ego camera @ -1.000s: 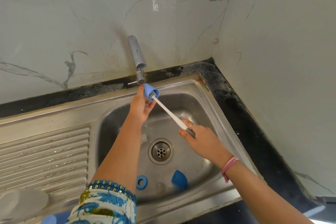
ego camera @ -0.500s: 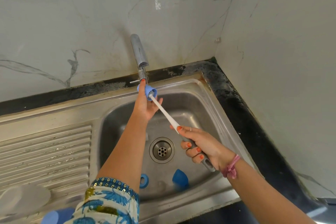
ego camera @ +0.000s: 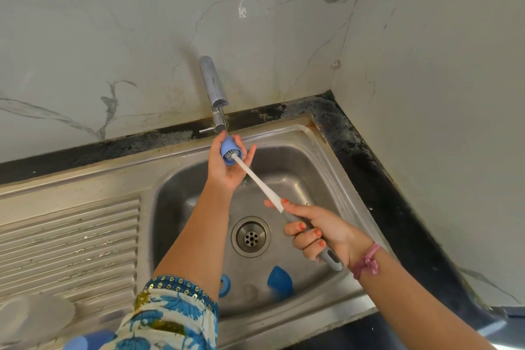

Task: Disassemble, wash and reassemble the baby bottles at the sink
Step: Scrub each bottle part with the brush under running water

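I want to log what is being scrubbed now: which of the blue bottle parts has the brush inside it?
The small blue cap held under the tap; the blue ring and dome lie in the basin.

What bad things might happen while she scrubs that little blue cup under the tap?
The small blue cap sits only between the left hand's fingertips, so it may slip into the sink. The brush is long and the right hand grips it far back, so a hard push might knock the cap loose. Its bristles may also flick water around.
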